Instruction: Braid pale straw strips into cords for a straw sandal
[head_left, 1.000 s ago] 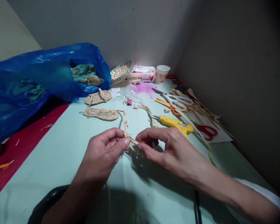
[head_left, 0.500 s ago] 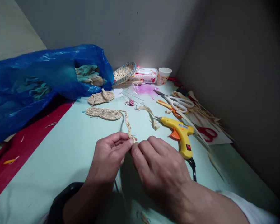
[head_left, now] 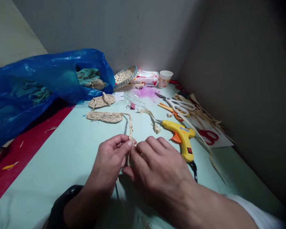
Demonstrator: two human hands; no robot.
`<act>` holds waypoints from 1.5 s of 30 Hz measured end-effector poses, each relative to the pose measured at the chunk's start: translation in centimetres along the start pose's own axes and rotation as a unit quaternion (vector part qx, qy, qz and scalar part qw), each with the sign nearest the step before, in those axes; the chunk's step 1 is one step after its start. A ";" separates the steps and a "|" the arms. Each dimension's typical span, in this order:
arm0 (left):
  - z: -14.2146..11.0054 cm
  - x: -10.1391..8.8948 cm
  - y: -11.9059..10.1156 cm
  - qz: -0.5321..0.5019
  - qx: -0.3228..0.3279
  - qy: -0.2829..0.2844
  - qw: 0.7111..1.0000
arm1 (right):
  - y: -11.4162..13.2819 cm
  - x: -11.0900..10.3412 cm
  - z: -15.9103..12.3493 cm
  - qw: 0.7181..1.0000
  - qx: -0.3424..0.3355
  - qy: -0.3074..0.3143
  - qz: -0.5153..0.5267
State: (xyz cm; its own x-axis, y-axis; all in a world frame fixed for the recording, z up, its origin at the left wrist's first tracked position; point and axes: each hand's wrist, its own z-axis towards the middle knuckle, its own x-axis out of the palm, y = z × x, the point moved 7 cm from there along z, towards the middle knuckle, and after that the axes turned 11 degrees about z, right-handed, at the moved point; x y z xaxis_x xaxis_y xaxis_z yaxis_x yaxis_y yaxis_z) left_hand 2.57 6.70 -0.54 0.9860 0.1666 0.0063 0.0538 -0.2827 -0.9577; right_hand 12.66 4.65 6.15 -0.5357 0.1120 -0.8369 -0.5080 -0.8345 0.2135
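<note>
your left hand (head_left: 111, 156) pinches the thin tan straw braid (head_left: 131, 126), which leads away from you. your right hand (head_left: 160, 165) is just beside; its grip i can't tell.

Text: none legible | yellow glue gun (head_left: 185, 134): label (head_left: 184, 129) too small | red-white pack (head_left: 147, 80): seemingly lettering, blurred

Blue bag (head_left: 21, 82) cut off at left, braid (head_left: 130, 125) end hidden by left hand (head_left: 112, 152) and right hand (head_left: 157, 162), glue gun (head_left: 187, 141) lettering too small to read.
</note>
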 end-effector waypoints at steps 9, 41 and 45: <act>-1.0 0.3 -1.7 0.076 0.033 0.010 0.997 | -6.0 1.6 0.2 0.864 0.234 0.086 0.437; -2.5 0.1 -5.3 0.504 0.307 -0.093 0.802 | -6.6 3.2 -0.8 0.799 0.282 0.035 0.530; -3.2 0.6 -5.7 0.555 0.355 -0.124 0.742 | -6.3 2.3 -0.3 0.862 0.262 0.031 0.433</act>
State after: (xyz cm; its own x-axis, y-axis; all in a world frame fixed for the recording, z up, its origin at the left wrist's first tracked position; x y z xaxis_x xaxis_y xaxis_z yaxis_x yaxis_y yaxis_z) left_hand 3.32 5.36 5.82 0.2972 0.3973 -0.8682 -0.9530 0.1793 -0.2441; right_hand 14.84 9.94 2.75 -0.8389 -0.4725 -0.2704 -0.1789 -0.2297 0.9567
